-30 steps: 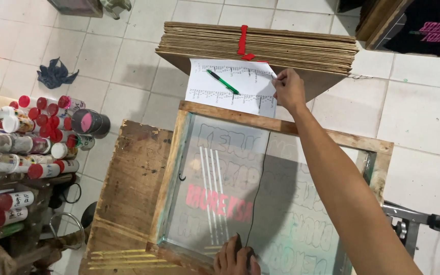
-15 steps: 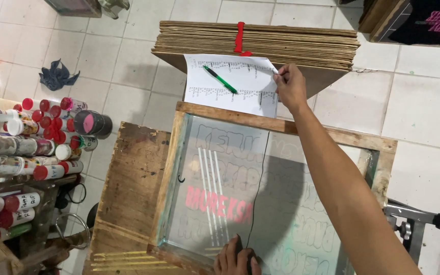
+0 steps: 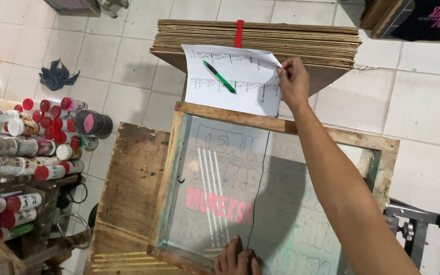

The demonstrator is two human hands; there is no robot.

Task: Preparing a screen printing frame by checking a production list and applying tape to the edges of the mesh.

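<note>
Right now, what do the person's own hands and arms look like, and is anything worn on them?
The right hand and its forearm are bare: no sleeve, glove, watch or ring shows as far as the picture's edge. Of the left hand, only the bare fingers show at the bottom edge, without rings or a glove; its wrist and arm are out of view.

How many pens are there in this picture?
1: a green pen lies on the sheet of paper atop the stacked boards, beside the right hand. Others may be hidden.
</note>
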